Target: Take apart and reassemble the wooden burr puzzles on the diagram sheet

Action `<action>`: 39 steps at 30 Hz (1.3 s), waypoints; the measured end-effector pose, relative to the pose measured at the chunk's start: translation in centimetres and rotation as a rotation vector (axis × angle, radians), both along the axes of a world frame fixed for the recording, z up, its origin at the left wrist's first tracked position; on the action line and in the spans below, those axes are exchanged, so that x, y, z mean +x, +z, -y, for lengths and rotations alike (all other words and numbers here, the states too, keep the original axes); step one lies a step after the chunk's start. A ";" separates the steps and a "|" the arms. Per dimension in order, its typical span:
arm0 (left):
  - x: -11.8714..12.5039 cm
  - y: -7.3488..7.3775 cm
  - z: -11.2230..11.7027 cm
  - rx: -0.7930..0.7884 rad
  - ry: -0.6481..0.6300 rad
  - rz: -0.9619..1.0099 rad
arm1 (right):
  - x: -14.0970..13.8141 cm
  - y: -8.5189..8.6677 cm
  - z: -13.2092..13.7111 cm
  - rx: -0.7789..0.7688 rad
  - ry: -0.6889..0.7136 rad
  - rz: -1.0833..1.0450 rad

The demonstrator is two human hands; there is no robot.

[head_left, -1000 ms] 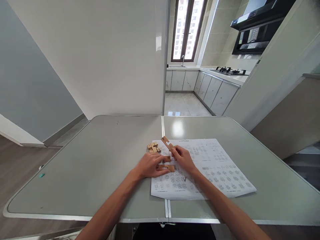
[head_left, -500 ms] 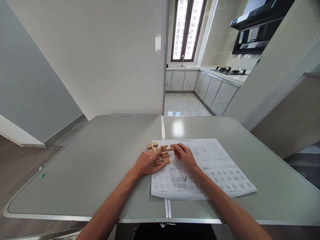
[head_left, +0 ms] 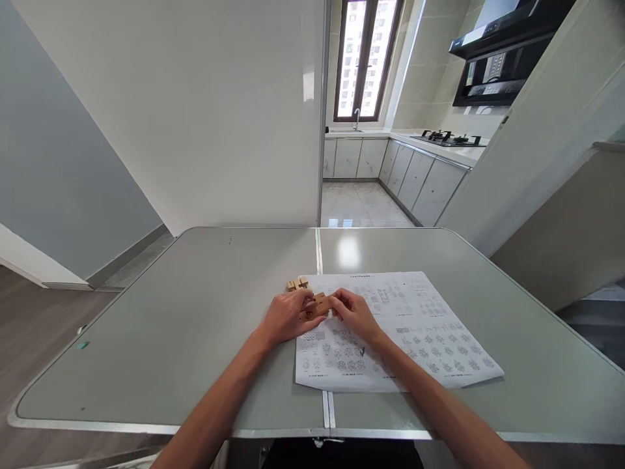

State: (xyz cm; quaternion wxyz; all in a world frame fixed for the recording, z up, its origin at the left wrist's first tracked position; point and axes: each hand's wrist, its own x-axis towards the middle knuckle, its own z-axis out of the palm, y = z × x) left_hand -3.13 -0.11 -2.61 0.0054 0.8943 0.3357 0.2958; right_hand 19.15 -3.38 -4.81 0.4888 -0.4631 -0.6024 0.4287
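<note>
Table bears paper sheet, which a dragging right forearm could shift. Left hand (nine o'clock) and right hand (three) grip wooden pieces between them; uneven pressure could cause slippage. Blocks at their eleven o'clock: left hand could knock them.

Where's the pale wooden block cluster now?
Head view: the block cluster sits by the far left corner of the printed sheet, just beyond the left hand.

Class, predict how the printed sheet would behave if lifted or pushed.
The printed sheet would probably flop, looking thin with a slightly wavy near edge. If pushed, it might slide: the table looks smooth and glossy.
</note>
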 end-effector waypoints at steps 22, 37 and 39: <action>0.4 0.6 0.4 -0.053 -0.174 -0.054 | -0.3 0.2 1.1 0.326 0.044 0.578; 0.4 0.5 0.4 -0.111 -0.190 -0.078 | -0.3 -0.1 1.0 0.411 0.002 0.824; 0.4 0.6 0.4 -0.108 -0.186 -0.079 | -0.3 -0.1 1.0 0.405 -0.002 0.828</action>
